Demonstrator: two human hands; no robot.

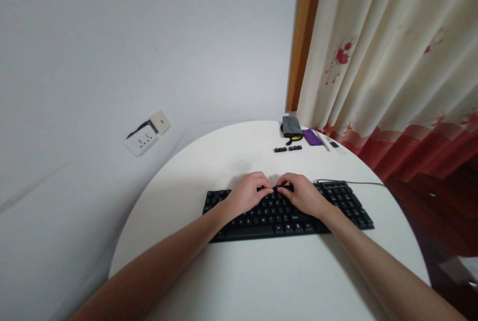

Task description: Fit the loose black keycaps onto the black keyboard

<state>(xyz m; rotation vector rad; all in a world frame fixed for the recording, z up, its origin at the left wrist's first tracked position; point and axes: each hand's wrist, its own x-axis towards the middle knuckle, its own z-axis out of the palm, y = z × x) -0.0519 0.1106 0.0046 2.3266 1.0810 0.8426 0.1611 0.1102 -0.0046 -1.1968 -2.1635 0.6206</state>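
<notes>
A black full-size keyboard (pixel 250 232) lies on the white table in front of me. At the middle of its top rows, my left hand (pixel 249 190) is closed, thumb and fingers drawn together over the keys. My right hand (pixel 300 193) is closed in the same way just beside it, and the fingertips of both hands nearly meet. A small dark piece shows between them, too small to tell whether it is a loose keycap or part of the keyboard. Beyond the hands, two short rows of loose black keycaps (pixel 280 150) lie on the table.
A grey folded cloth or pouch (pixel 292 126), a purple packet (pixel 312 137) and a thin pale stick (pixel 323 141) lie at the back right of the round table (pixel 175 171). The keyboard cable (pixel 364 183) runs off the right edge. A wall socket (pixel 141 140) is at left, curtains (pixel 403 72) at right.
</notes>
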